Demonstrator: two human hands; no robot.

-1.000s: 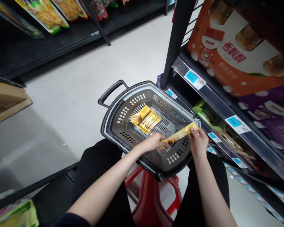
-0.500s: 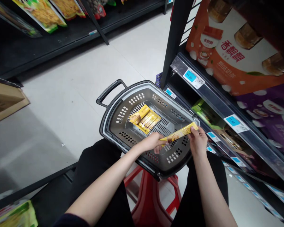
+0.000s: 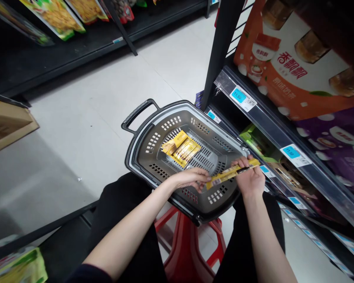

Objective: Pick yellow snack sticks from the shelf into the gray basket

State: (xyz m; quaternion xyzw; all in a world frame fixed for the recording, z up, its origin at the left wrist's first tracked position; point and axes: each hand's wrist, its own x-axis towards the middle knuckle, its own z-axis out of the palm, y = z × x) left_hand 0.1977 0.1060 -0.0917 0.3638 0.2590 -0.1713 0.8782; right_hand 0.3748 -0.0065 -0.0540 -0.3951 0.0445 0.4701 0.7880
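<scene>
Packet up over the basket

The left hand pinches one end. The right hand has the other end, with its fingers curled. The packet is yellow and tilted. A yellow box lies inside the basket.

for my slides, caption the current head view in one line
Left hand and right hand hold a slim yellow sachet over a shopping basket containing a yellow pack.
</scene>
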